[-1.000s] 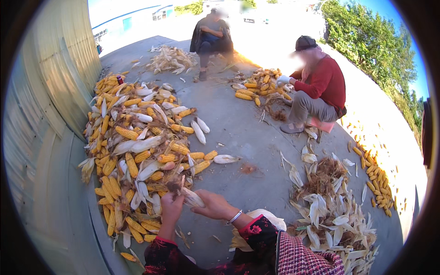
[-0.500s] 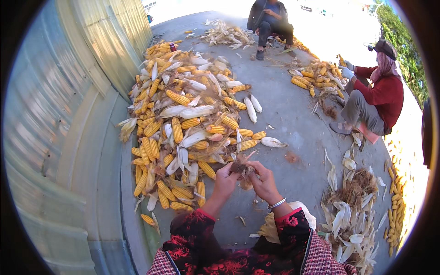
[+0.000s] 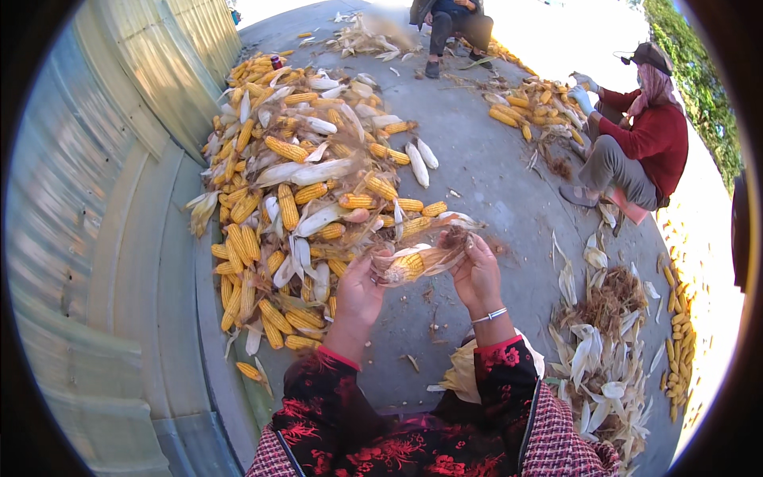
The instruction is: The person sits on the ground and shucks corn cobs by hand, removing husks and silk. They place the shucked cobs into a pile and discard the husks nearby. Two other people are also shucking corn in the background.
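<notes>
A partly husked corn cob [image 3: 408, 267] is stretched between my hands, its yellow kernels showing in the middle. My left hand [image 3: 359, 289] closes around the cob's left end, with some husk over it. Pinched in my right hand [image 3: 479, 276] is the loose pale husk [image 3: 442, 256], peeled out to the right, with a tuft of brown silk at its tip. A bracelet [image 3: 489, 316] circles my right wrist. Just beyond my left hand lies the big heap of corn [image 3: 298, 171], a mix of bare yellow cobs and cobs in pale husks.
A corrugated metal wall [image 3: 103, 238] runs along the left. Stripped husks and silk [image 3: 596, 350] pile up at my right, with yellow cobs [image 3: 679, 342] beyond. A co-worker in red [image 3: 652, 139] sits by a smaller corn pile [image 3: 532, 107]; another person [image 3: 453, 32] sits farther back.
My hands have moved apart, drawing the husk out and baring yellow kernels. The view has shifted slightly. The co-worker in red has lowered the cob held up earlier.
</notes>
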`<state>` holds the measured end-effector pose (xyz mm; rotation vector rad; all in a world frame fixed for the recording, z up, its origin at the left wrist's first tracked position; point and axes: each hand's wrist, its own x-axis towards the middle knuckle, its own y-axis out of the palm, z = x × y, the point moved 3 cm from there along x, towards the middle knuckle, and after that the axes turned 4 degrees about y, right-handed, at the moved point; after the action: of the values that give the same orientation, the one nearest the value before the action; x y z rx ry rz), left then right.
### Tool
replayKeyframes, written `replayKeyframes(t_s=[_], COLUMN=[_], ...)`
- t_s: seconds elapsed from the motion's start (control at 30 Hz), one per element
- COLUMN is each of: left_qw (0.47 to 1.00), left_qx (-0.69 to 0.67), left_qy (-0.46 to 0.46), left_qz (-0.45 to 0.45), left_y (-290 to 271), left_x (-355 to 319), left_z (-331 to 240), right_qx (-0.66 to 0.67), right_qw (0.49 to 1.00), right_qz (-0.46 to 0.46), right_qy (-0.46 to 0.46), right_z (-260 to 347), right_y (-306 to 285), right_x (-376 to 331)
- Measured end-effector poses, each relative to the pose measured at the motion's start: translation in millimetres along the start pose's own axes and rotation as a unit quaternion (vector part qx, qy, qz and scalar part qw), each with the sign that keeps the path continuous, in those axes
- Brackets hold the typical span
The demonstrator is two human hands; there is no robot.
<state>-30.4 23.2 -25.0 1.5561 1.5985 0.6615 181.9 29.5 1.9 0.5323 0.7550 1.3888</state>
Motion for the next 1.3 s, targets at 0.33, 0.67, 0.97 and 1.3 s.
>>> replayKeyframes(t_s=[0.33, 0.67, 0.97, 1.3], left_qw=[0.996, 0.997, 0.99, 0.979], left_qx=[-0.078, -0.071, -0.133, -0.154], left_qy=[0.029, 0.015, -0.011, -0.032], left_qz=[0.023, -0.026, 0.054, 0.13], left_y=[-26.2, 0.5, 14.8, 14.6], left_x=[5.8, 2.7, -4.4, -5.5], left_z=[-55.4, -8.1, -8.4, -19.0], right_qx=[-0.07, -0.329, -0.215, -0.559], right_qw=[0.98, 0.94, 0.973, 0.817], right_qz=[-0.139, 0.071, 0.024, 0.141], right_qy=[-0.126, 0.051, 0.082, 0.02], right_z=[41.7, -43.2, -40.3, -49.5], right_y=[-72.4, 19.3, 24.1, 22.7], right_x=[19.3, -14.2, -14.9, -25.3])
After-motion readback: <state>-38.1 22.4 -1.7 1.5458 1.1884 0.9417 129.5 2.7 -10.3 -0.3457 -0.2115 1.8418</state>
